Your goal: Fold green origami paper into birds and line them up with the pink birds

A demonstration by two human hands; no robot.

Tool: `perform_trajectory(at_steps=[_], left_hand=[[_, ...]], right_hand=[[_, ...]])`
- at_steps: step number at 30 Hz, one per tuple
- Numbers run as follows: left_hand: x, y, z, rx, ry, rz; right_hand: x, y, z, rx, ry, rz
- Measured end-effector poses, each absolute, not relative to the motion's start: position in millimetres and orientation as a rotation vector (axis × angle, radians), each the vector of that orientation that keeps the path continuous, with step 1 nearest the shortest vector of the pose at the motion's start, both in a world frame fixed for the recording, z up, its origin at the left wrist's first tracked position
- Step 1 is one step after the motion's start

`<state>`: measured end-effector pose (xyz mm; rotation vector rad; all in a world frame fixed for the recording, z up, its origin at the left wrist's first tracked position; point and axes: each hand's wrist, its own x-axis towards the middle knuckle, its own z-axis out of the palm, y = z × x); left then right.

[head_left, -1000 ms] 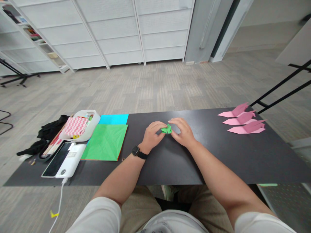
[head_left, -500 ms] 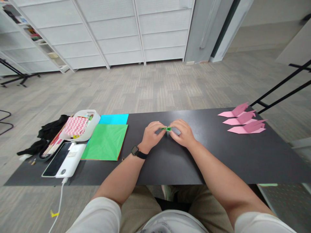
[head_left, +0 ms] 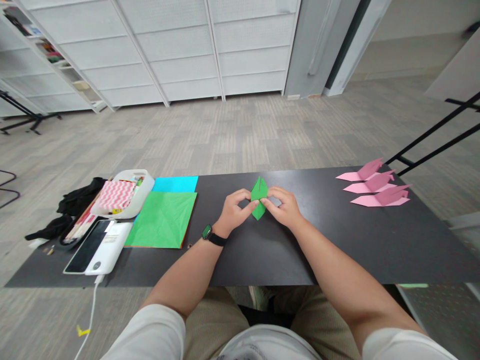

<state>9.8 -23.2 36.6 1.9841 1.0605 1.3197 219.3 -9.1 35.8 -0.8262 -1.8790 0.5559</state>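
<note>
I pinch the green folded paper (head_left: 258, 214) between my left hand (head_left: 234, 209) and my right hand (head_left: 285, 209), thumbs on its face, near the table's far edge, about midway along. Nearest my left hand lies the green sheet (head_left: 163, 220), partly over a blue sheet (head_left: 175, 184). Beyond it, toward the left end, sit the white basket (head_left: 145, 194) with a pink zigzag-patterned item (head_left: 114, 194) in it, black cloth (head_left: 79, 198), a phone (head_left: 89, 247) and a white device (head_left: 108, 251) with a cable. Three pink folded papers (head_left: 382, 198) stand in a row by the far right corner, well apart from my right hand. The table (head_left: 240, 265) is dark and smooth; past it are grey patterned carpet (head_left: 243, 130) and white cabinets (head_left: 176, 50).
</note>
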Motion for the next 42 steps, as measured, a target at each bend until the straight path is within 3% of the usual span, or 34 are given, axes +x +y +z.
perform_trajectory(at_steps=[17, 28, 42], left_hand=[[16, -25, 35, 1.749, 1.074, 1.249], [19, -23, 33, 1.548, 1.063, 0.902], [20, -25, 33, 1.451, 0.99, 0.742]], right_hand=[[216, -4, 27, -0.889, -1.697, 0.91], [219, 3, 27, -0.96, -1.449, 1.174], [225, 15, 18, -1.067, -1.234, 1.2]])
